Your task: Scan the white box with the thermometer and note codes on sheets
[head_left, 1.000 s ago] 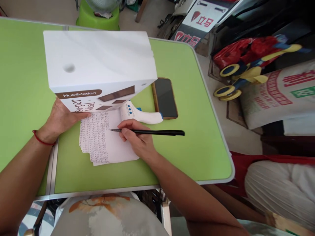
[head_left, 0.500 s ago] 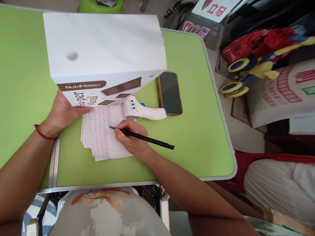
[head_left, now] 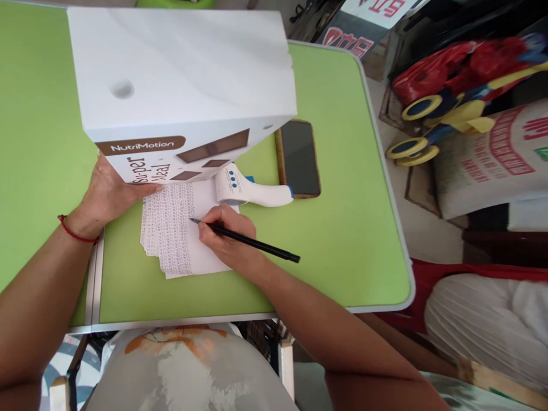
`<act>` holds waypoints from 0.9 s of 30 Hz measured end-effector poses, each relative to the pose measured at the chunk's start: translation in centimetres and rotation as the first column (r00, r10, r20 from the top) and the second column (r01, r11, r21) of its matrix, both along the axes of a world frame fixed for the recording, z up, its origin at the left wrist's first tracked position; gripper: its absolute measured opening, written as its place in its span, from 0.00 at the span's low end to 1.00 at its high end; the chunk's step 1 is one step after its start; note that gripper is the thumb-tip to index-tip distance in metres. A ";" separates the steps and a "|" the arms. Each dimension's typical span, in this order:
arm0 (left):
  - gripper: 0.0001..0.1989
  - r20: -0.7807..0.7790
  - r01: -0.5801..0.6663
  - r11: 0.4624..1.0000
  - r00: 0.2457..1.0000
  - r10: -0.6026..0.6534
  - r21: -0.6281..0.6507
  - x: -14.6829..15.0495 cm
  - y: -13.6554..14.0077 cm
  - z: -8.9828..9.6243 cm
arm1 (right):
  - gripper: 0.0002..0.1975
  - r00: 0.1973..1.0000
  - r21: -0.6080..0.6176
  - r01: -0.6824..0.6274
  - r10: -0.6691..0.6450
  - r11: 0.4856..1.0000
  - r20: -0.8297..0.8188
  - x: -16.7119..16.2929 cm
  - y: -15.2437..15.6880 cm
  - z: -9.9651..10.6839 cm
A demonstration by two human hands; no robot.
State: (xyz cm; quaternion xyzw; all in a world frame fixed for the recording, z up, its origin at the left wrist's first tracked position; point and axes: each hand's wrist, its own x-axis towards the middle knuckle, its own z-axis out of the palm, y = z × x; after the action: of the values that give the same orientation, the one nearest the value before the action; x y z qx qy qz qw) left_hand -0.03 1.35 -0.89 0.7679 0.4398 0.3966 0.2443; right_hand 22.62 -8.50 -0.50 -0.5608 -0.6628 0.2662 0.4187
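Black pen (head_left: 265,246) sits clamped in the right hand (head_left: 231,237), tip at the handwritten sheets (head_left: 171,231) on the green bench (head_left: 351,240); left hand (head_left: 107,191) by the NutriMotion box (head_left: 188,68), its grip I can't tell!

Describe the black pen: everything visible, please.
The pen is slim, straight and black, apparently plastic, with a paler, tapered, grey-looking tip. It is in the right hand's grip, pinched by the fingers near the tip, its shaft crossing the hand. It slants, tip toward the left over the top sheet, at the edge of the written columns; the rear end points right and nearer the person. Whether the tip touches the paper cannot be told. No lettering can be made out on it.
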 end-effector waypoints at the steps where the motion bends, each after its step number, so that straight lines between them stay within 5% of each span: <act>1: 0.30 0.005 -0.004 1.000 1.000 0.005 -0.007 0.0 0.0 0.0 | 0.06 1.000 -0.006 0.001 -0.001 1.000 0.004 0.0 0.0 0.0; 12: 0.39 -0.047 -0.011 0.999 0.999 0.013 0.045 -0.2 0.3 -0.4 | 0.06 0.999 0.022 0.023 -0.022 0.999 -0.030 0.1 0.0 -0.4; 27: 0.31 -0.003 -0.028 0.999 1.000 0.028 -0.022 0.0 0.0 0.1 | 0.05 1.000 -0.031 0.027 -0.027 0.999 -0.010 0.1 0.0 -0.2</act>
State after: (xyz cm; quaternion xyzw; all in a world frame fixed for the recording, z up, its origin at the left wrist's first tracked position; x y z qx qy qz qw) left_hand -0.05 1.35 -0.84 0.7593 0.4553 0.3942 0.2466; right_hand 22.68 -8.49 -0.70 -0.5747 -0.6488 0.2735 0.4170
